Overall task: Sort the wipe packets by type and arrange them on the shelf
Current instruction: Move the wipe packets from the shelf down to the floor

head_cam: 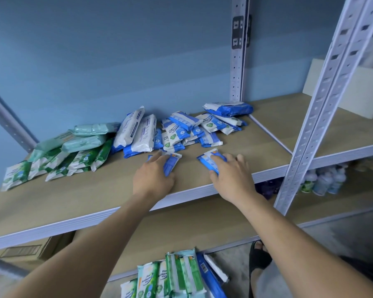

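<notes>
Wooden shelf (84,196), left hand (153,176) gripping blue packet (172,163), right hand (232,175) gripping another packet (207,161), blue heap (181,131) behind

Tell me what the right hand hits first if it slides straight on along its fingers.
The right hand, holding a packet, points toward the blue pile; that pile's near edge likely comes first, though the gap is hard to judge.
</notes>
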A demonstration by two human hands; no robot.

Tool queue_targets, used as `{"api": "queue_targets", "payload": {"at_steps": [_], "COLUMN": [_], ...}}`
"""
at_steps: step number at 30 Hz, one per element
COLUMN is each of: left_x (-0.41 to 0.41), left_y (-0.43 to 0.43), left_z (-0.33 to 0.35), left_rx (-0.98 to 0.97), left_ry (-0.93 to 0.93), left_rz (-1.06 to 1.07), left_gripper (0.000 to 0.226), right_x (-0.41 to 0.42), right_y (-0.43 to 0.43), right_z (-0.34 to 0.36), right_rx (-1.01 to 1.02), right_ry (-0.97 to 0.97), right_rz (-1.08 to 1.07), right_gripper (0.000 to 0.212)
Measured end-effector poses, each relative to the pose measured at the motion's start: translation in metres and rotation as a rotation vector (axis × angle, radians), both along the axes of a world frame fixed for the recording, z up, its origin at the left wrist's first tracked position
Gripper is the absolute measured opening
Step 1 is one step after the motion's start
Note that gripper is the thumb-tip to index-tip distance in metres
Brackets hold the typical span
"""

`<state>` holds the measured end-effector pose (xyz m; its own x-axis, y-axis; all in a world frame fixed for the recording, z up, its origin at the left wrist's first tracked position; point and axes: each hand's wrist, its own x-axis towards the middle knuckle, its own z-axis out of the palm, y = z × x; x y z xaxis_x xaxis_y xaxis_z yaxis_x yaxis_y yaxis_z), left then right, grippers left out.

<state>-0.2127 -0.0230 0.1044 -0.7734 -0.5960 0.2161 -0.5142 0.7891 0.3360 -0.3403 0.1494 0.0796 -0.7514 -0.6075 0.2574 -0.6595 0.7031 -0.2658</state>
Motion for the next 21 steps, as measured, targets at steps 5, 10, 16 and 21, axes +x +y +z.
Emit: {"api": "queue_targets", "payload": {"at_steps": [5,10,16,21], "left_x": [0.037,0.079,0.134,0.179], "left_y": [0.011,0.025,0.048,0.060], "left_z": [-0.007,-0.025,-0.054,-0.100], "left_rx": [0.102,0.123,0.128,0.169], "left_ry": [0.145,0.319,0.397,0.477], "left_rz": [-0.018,-0.073,-0.070,0.013], "left_gripper": [0.053,0.045,0.044,0.031], "right_x": [0.029,0.072,0.126,0.148], "right_y": [0.008,0.012,0.018,0.023], "right_z": [-0.001,-0.010,-0.045,-0.093], "right_rx": [-0.038,-0.098,-0.164,-0.021], "right_ry": [0.009,0.033,0.057,-0.100], "right_rz": [0.079,0.218,0.229,0.285], "right_gripper": [0.051,0.050,0.068,0.076]}}
